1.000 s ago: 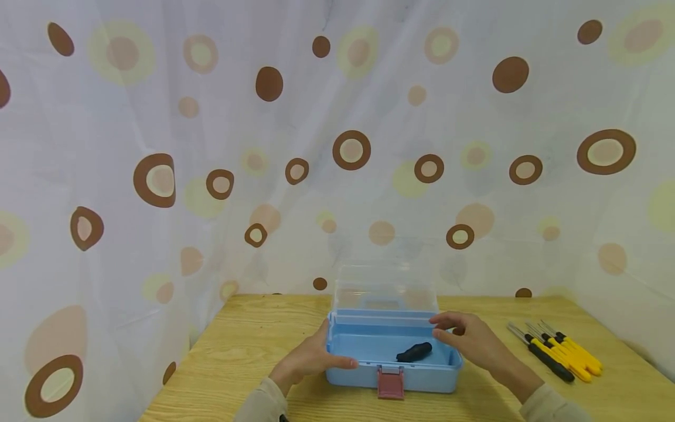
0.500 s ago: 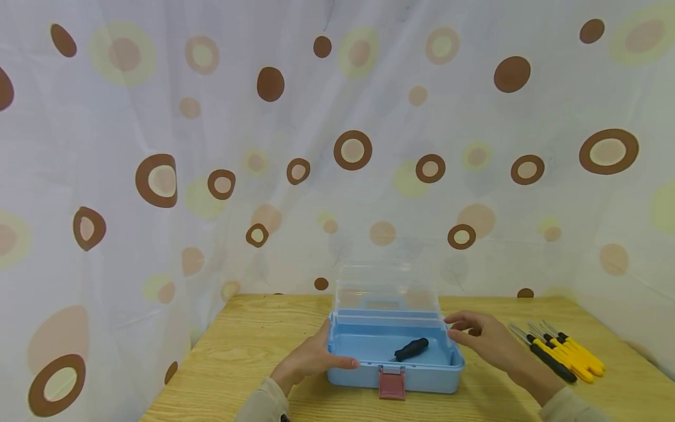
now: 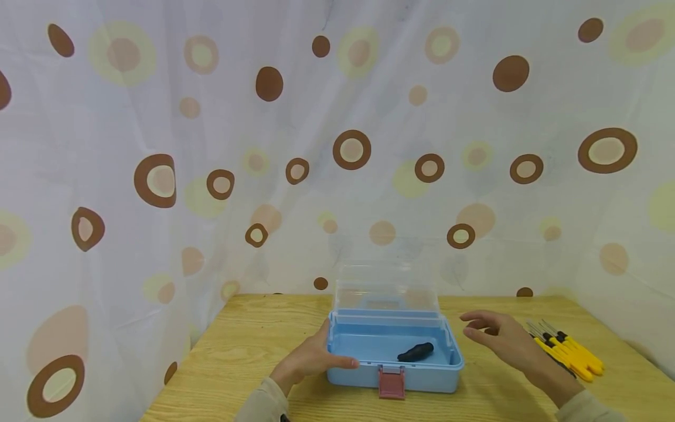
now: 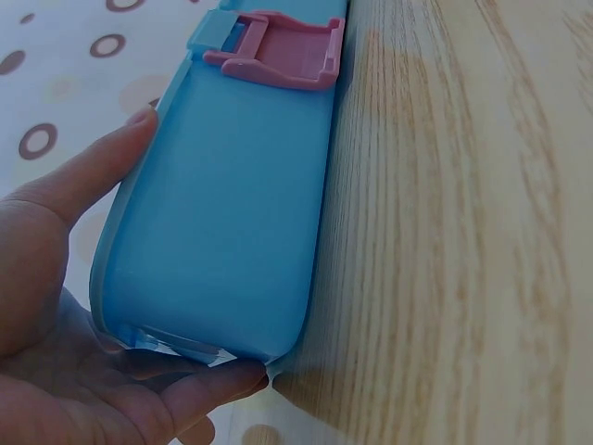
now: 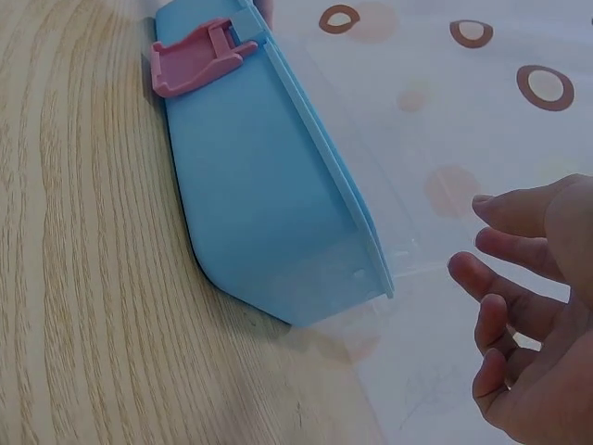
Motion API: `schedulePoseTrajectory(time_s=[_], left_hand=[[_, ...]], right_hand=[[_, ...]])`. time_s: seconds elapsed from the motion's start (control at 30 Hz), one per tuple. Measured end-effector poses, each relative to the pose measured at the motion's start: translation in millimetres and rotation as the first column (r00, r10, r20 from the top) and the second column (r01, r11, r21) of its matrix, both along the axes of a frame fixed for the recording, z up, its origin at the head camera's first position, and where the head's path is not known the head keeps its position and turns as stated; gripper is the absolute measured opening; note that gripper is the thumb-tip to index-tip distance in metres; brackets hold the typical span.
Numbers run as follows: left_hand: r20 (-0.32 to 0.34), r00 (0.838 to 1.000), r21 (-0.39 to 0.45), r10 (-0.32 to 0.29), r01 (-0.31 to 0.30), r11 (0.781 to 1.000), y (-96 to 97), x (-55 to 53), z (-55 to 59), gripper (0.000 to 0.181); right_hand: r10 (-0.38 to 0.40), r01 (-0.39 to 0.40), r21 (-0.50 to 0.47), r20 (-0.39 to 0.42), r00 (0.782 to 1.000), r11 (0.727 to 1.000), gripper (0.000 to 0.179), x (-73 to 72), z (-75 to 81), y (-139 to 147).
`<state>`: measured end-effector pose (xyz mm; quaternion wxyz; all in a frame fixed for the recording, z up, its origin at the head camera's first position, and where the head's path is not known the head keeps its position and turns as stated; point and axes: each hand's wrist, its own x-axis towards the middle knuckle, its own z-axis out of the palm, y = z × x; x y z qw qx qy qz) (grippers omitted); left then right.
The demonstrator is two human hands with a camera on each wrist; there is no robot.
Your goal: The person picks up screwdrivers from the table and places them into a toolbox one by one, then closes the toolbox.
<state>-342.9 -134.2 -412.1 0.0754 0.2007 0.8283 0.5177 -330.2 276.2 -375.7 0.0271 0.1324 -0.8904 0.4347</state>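
Observation:
A light-blue toolbox [image 3: 369,378] stands on the table with its clear lid [image 3: 387,287] raised at the back. Its pink latch [image 3: 392,385] hangs down in front. Inside lies a screwdriver [image 3: 416,352] with a black handle; its shaft is hidden by the front wall. My left hand [image 3: 311,357] grips the box's left end, thumb along the front rim and fingers around the end wall, as the left wrist view shows. To the right of the box, my right hand [image 3: 503,340] hovers with loosely bent fingers, holding nothing and touching nothing.
Several screwdrivers [image 3: 575,356] with yellow handles lie on the table at the right, partly behind my right forearm. A black handle there is mostly covered by that arm. A patterned curtain [image 3: 316,146] hangs behind the wooden table [image 3: 253,328].
My right hand has moved right, from over the box's right end to a spot beside it. The screwdriver in the box has rocked slightly. My left hand keeps its place.

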Motion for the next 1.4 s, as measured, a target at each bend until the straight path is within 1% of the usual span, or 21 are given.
schedulePoseTrajectory(time_s=[0.33,0.43,0.6,0.8,0.87,0.93,1.03,1.13,1.2,1.4], left_hand=[[0.008,1.0,-0.015,0.012,-0.012,1.0,0.1,0.6,0.9,0.125],[0.011,1.0,-0.018,0.015,-0.014,1.0,0.2,1.1,0.9,0.125],[0.012,1.0,-0.025,0.024,-0.024,0.999,0.1,1.8,0.2,0.125],[0.018,1.0,-0.02,0.022,-0.021,1.0,0.2,2.5,0.2,0.126],[0.021,1.0,-0.023,0.021,-0.021,1.0,0.1,2.5,0.5,0.125],[0.022,1.0,-0.026,0.019,-0.019,0.999,0.1,2.4,0.6,0.124],[0.019,1.0,-0.028,0.016,-0.015,1.0,0.2,2.1,0.6,0.124],[0.016,1.0,-0.034,0.018,-0.018,0.999,0.0,1.7,1.0,0.126],[0.012,1.0,-0.041,0.021,-0.021,0.999,-0.3,0.9,1.5,0.126],[0.013,1.0,-0.036,0.02,-0.019,0.999,0.1,0.0,1.2,0.125]], right_hand=[[-0.061,0.061,-0.01,-0.008,0.998,0.998,0.054,-0.1,-5.6,23],[-0.064,0.064,-0.008,-0.025,0.998,0.998,0.054,0.2,-6.2,31],[-0.095,0.095,0.01,-0.048,0.994,0.995,0.055,-0.3,-8.7,40],[-0.097,0.096,-0.021,-0.018,0.995,0.995,0.059,-1.9,-12.8,52],[-0.102,0.101,-0.031,-0.017,0.995,0.994,0.059,-2.9,-14.5,57],[-0.113,0.112,-0.034,-0.034,0.993,0.993,0.059,-3.8,-17.3,62],[-0.158,0.157,-0.025,-0.06,0.986,0.987,0.059,-5.0,-22.9,72],[-0.214,0.216,0.009,-0.092,0.972,0.976,0.059,-6.6,-28.7,84],[-0.247,0.252,0.037,-0.099,0.964,0.967,0.059,-7.6,-31.8,92],[-0.306,0.318,0.097,-0.114,0.945,0.943,0.063,-9.7,-40.5,110]])
